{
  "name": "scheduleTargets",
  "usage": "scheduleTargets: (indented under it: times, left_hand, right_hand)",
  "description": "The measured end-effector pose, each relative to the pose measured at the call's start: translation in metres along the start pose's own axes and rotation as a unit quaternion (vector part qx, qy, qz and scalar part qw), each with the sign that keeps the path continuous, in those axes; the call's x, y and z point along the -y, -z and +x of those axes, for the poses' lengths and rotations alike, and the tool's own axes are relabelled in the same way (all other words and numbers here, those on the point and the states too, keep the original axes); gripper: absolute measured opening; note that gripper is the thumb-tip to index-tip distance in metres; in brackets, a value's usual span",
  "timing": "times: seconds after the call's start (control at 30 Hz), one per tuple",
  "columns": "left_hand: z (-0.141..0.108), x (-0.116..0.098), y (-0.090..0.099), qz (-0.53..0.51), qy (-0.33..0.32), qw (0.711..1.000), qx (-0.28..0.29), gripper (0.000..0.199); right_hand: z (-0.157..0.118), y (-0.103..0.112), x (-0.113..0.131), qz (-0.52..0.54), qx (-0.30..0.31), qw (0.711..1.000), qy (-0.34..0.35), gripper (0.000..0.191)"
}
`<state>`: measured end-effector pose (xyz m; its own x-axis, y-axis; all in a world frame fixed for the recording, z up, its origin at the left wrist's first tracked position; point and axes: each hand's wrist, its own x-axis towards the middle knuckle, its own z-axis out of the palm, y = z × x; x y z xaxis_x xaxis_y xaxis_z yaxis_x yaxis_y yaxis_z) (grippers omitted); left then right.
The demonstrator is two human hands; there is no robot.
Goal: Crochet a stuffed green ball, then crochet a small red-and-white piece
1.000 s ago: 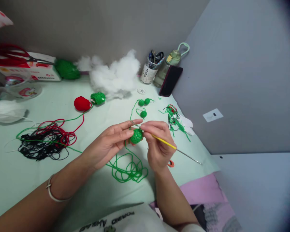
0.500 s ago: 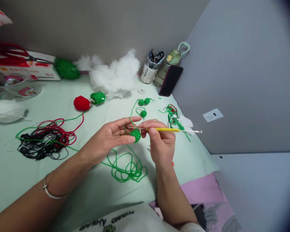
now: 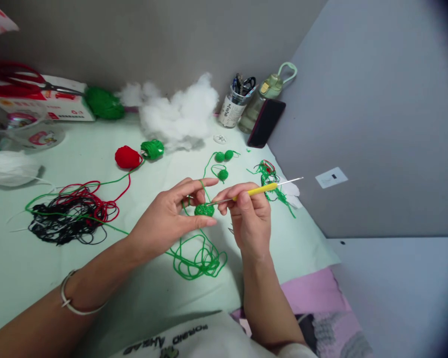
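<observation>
My left hand [image 3: 171, 211] pinches a small green crocheted piece [image 3: 204, 210] between thumb and fingers, with green yarn running up over its index finger. In my right hand [image 3: 251, 216] is a crochet hook [image 3: 263, 189] with a yellow grip, held like a pen. The hook's left tip meets the top of the green piece; whether it is inside a stitch I cannot tell. Below the hands lies a loose tangle of green yarn [image 3: 199, 261]. Just beyond them sit several small green crocheted balls [image 3: 223, 174].
Black yarn [image 3: 61, 226] lies tangled at the left, near a red yarn ball [image 3: 128, 157]. White stuffing [image 3: 181, 117] is heaped at the back, beside a pen cup [image 3: 232, 107], a bottle [image 3: 272, 87] and a phone [image 3: 267, 123]. Yarn scraps [image 3: 271, 179] lie right. Red-handled scissors [image 3: 17, 79] rest on a box.
The green piece has turned and looks flatter, slightly lower and left. The hook has tilted, its right end rising and its left tip dropping onto the piece. My left thumb has straightened.
</observation>
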<state>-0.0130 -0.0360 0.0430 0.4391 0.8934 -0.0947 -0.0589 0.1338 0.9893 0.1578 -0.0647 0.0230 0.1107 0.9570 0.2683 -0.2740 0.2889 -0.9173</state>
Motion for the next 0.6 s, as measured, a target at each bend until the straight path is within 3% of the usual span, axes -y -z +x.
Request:
scheduleTargets:
  times: [0.2,0.4,0.5,0.6]
  left_hand:
    - [-0.0008,-0.0012,-0.0013,0.049,-0.009,0.999,-0.008,0.058]
    - [-0.0004,-0.0032,-0.0028,0.074,-0.013,0.997,-0.025,0.055]
    - [-0.0004,-0.0021,-0.0043,0.093,-0.024,0.994,-0.043,0.053]
    - [0.0000,0.0026,-0.0067,0.106,-0.035,0.991,-0.069,0.053]
  right_hand:
    - [-0.0011,0.0040,0.0020,-0.029,0.029,0.999,0.013,0.020]
    - [-0.0020,0.0043,0.0053,-0.118,0.058,0.989,0.074,0.017]
    - [-0.0042,0.0040,0.0064,-0.186,0.065,0.973,0.117,0.018]
    - [-0.0078,0.0035,0.0032,-0.282,0.085,0.936,0.192,0.021]
